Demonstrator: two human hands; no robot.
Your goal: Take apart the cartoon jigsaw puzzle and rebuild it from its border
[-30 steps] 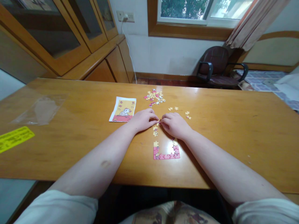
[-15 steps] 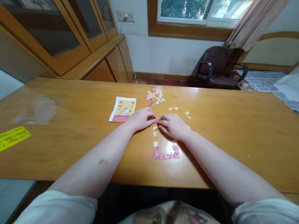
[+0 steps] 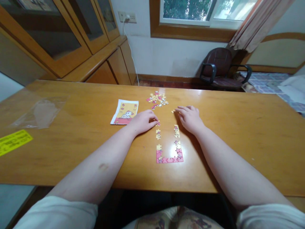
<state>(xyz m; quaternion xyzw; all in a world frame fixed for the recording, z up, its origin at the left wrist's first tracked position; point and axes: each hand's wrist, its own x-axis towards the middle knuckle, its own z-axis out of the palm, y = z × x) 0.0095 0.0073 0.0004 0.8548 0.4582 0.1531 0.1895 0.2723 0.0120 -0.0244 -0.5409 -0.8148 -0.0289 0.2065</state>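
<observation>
My left hand [image 3: 144, 121] rests on the table with thumb and fingertips closed on a small puzzle piece [image 3: 158, 123]. Over to the right, my right hand [image 3: 190, 117] lies low with fingers stretched out, their tips touching a loose yellow puzzle piece [image 3: 173, 111]. Nearer to me is a U-shaped pink and yellow puzzle border [image 3: 169, 160]. Short joined strips lie above its two sides: a left strip [image 3: 158, 134] and a right strip [image 3: 176, 130]. My right palm hides whatever lies beneath it.
A pile of loose puzzle pieces [image 3: 157, 100] lies toward the far edge. Left of my left hand is a picture sheet [image 3: 126, 112] with a white animal. A clear plastic bag [image 3: 45, 111] and a yellow label [image 3: 14, 142] lie far left on the wooden table [image 3: 83, 140].
My right hand has moved away from my left fingertips, up and right to the loose pieces, uncovering the right strip. My left hand stays nearly in place at its piece.
</observation>
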